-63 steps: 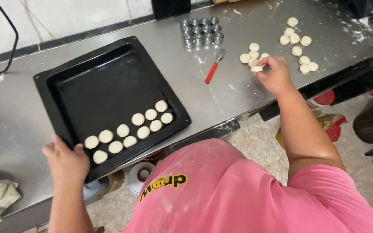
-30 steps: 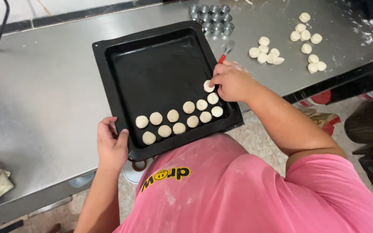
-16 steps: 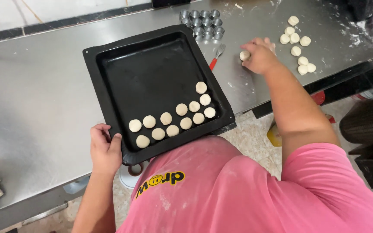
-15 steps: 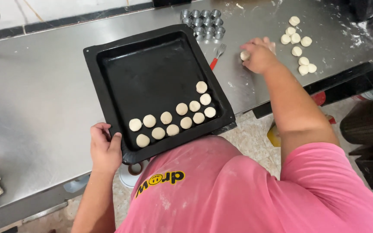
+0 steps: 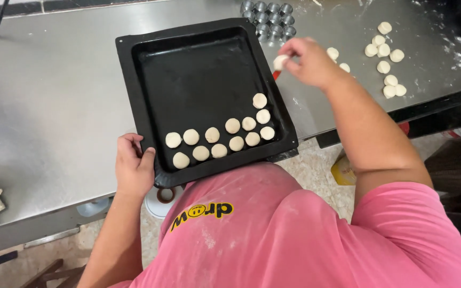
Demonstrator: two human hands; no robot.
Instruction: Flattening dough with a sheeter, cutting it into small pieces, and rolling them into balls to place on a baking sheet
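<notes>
While steadying the black baking tray (image 5: 150,80) by its near-left corner with left hand (image 5: 133,166), pinching a dough disc (image 5: 280,62) in right hand (image 5: 309,63) above the tray's far-right edge, clear of filled near rows.

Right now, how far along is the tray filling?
Done: eleven dough rounds sit along the near edge of the black tray, the start of a column at its right. In hand: the right hand pinches another dough piece beside the tray; the left hand grips its near corner. Left: about ten loose pieces on the steel table.
</notes>
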